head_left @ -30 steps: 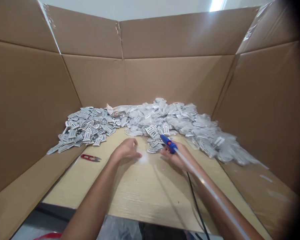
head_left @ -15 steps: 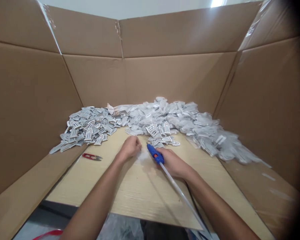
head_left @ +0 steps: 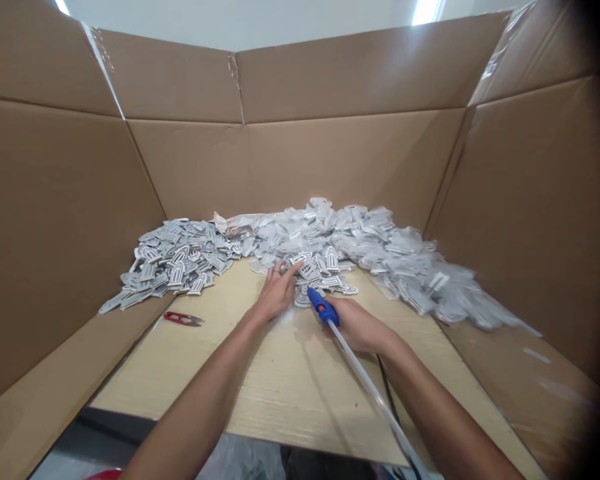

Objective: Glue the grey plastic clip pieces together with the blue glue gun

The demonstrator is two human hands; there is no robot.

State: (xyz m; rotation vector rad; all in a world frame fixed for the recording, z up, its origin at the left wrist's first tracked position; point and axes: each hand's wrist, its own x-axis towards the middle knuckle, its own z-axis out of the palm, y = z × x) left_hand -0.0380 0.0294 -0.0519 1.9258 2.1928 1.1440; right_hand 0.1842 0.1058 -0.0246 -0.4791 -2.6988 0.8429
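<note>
My right hand [head_left: 357, 325] is wrapped round a blue hot glue gun [head_left: 324, 308], its nozzle pointing away from me. A long translucent glue stick [head_left: 367, 383] runs out of the gun's back end towards me. My left hand [head_left: 276, 291] is at the near left edge of a small heap of grey-and-white arched window-shaped pieces [head_left: 332, 259]. Its index finger stretches onto the heap's upper piece, and I see nothing gripped in the hand. One piece [head_left: 303, 298] lies on the table close to the nozzle, partly hidden by the left hand.
A larger pile of loose pieces [head_left: 180, 247] stands at the back left. Plastic-wrapped pieces [head_left: 405, 267] spread across the back and right. Red thread snips [head_left: 182, 319] lie on the left of the table [head_left: 270, 400]. Cardboard walls [head_left: 350, 160] enclose three sides; a black cord [head_left: 387, 383] trails under my right forearm.
My left hand has moved forward and right to the small heap, its fingers now extended from a closed shape. The glue gun has shifted slightly right, and a piece now shows near its nozzle.
</note>
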